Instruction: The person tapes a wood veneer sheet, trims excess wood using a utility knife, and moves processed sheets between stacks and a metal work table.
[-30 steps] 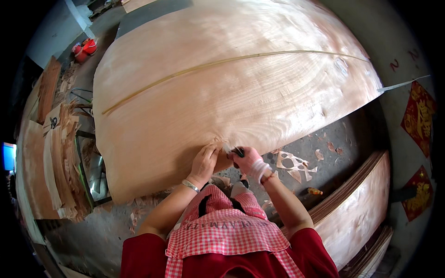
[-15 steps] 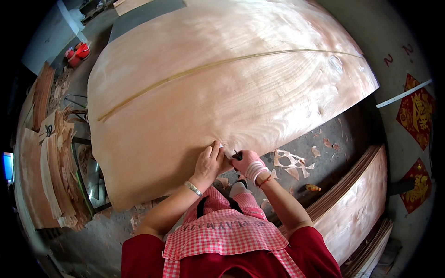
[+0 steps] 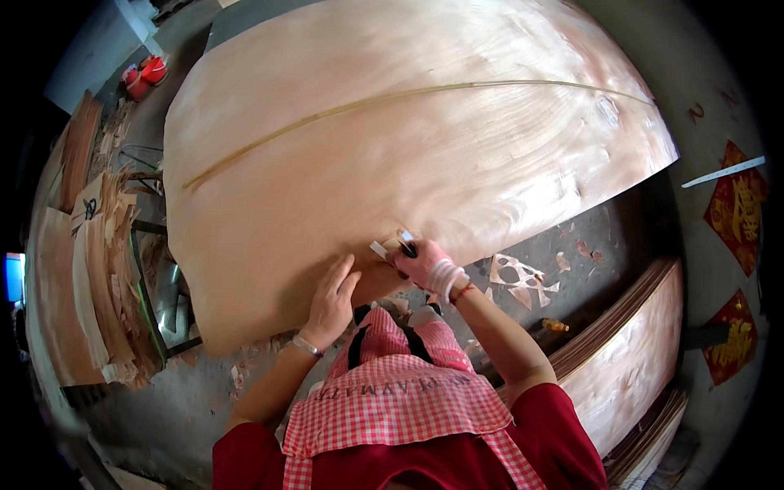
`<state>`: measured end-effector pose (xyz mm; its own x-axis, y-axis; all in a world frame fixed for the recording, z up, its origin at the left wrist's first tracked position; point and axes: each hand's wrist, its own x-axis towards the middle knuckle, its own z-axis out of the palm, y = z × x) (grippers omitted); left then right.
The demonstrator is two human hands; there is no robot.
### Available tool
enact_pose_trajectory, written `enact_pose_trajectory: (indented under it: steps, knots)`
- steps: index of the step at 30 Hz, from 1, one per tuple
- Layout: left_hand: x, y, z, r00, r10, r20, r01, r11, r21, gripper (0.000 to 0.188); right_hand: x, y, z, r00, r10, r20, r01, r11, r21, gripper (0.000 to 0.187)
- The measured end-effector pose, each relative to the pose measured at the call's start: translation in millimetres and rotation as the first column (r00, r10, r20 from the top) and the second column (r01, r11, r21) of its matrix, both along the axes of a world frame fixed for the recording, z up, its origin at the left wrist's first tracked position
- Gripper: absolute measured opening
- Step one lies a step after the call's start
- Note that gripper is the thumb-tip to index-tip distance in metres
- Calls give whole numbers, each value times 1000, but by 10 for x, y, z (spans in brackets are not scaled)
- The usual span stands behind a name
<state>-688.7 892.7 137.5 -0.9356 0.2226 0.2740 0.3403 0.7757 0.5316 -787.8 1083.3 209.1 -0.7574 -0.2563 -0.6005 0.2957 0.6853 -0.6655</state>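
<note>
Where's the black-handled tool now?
The black-handled tool is near the centre of the head view, gripped in the pink-gloved right hand by the near edge of the large pale wooden sheet, right of the left hand.

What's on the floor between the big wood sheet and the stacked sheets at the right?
The head view shows pale wood scraps and a small yellow-orange object on the grey floor.

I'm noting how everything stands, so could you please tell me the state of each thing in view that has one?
Left hand: open, fingers extended
Right hand: gloved, closed
Tool: gripped in the right hand
Sheet: spread out
Strip: lying across the sheet
Scrap: full of holes
Screen: lit
</note>
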Motion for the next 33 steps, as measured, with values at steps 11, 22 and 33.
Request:
enact_pose_trajectory:
  steps: [11,22,33]
  knots:
    - [-353,-135,43,986,-167,8,160,956,248,17,257,47,32,978,175,-111,-84,825,559,48]
    - [1109,-927,430,809,-392,438,153,860,486,18,1457,554,-207,976,-204,-78,218,917,335,36]
    - [1512,-1754,449,835,-261,485,97,936,338,19,2405,3,-587,903,-387,-184,421,882,212,33]
